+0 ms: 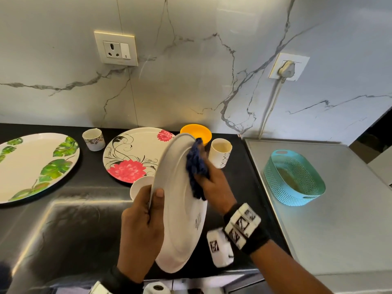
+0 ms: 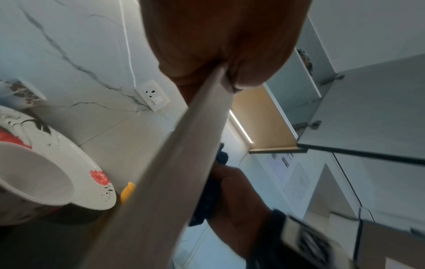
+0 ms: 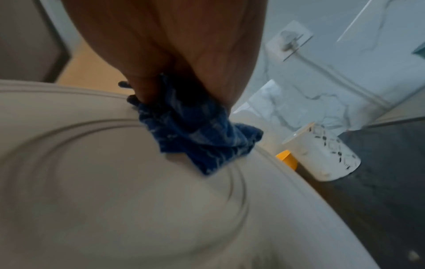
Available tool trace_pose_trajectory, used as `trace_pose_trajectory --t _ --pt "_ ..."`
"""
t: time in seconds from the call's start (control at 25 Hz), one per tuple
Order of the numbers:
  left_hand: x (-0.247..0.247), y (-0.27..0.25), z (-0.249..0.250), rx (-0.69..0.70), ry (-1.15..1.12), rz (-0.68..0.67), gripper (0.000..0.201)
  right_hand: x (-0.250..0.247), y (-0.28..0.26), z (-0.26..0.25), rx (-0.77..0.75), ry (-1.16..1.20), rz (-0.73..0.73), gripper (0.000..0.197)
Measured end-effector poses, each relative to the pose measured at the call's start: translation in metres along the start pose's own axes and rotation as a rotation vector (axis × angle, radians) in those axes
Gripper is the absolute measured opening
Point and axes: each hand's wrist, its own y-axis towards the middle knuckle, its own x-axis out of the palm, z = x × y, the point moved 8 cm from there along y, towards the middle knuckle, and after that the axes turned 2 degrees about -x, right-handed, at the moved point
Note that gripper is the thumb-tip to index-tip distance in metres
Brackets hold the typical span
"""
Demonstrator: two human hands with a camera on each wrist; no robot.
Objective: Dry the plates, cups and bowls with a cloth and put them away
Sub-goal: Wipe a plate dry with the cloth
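Observation:
A white plate [image 1: 178, 209] stands nearly on edge above the dark counter, its underside turned to the right. My left hand [image 1: 146, 213] grips its left rim, thumb on the underside; in the left wrist view the plate's rim [image 2: 161, 163] runs out from under my left hand [image 2: 218, 45]. My right hand [image 1: 210, 177] holds a bunched dark blue cloth [image 1: 196, 166] against the upper part of that underside. In the right wrist view the cloth [image 3: 195, 131] sits under my right hand [image 3: 174, 54] on the plate [image 3: 115, 182].
On the counter [image 1: 244, 177] lie a leaf-pattern plate [image 1: 31, 164], a red-flower plate [image 1: 131, 153], two patterned cups [image 1: 93, 139] [image 1: 220, 152], a small white bowl [image 1: 140, 186] and a yellow bowl [image 1: 196, 132]. A teal basket [image 1: 293, 177] stands on the steel surface [image 1: 339, 219] at right.

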Motion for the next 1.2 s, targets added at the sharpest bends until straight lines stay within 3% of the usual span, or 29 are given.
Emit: trace_pose_trajectory --t 0.16,0.32,0.4,0.56,0.68,0.76,0.84,0.92,1.0,1.12,1.2 --pt "-0.007 0.007 -0.005 -0.01 -0.019 0.009 0.026 0.057 -0.073 -0.03 -0.308 -0.213 -0.145 0.073" --pt "-0.003 0.006 0.005 0.051 0.028 -0.012 0.025 0.044 -0.052 -0.05 -0.45 -0.255 -0.084 0.066" --pt "-0.003 0.004 0.006 0.059 0.037 -0.017 0.029 0.026 -0.02 -0.056 -0.381 -0.162 -0.03 0.065" --pt "-0.006 -0.003 0.012 0.073 0.023 -0.023 0.027 -0.017 0.041 0.0 -0.029 0.001 0.05 0.055" --pt "-0.008 -0.002 0.012 0.074 -0.009 -0.022 0.035 -0.031 0.04 0.065 0.227 0.031 0.007 0.024" --pt "-0.003 -0.004 0.016 0.122 0.027 -0.054 0.033 -0.037 0.036 0.073 0.266 0.057 0.031 0.025" --pt "0.004 -0.005 0.021 0.172 0.119 -0.086 0.023 -0.036 0.041 0.037 0.136 0.127 0.082 0.046" --pt "0.005 -0.002 0.012 0.117 0.105 -0.077 0.022 -0.023 0.045 -0.02 -0.094 0.182 0.064 0.059" --pt "0.007 -0.004 0.0 0.029 0.014 -0.077 0.028 -0.01 0.038 -0.058 -0.284 0.011 0.048 0.059" --pt "0.003 -0.014 -0.013 -0.085 -0.034 -0.037 0.029 0.0 0.028 -0.068 -0.413 -0.258 0.091 0.053" --pt "0.001 -0.021 -0.019 -0.136 -0.052 -0.002 0.028 0.002 0.029 -0.047 -0.406 -0.232 0.089 0.051"
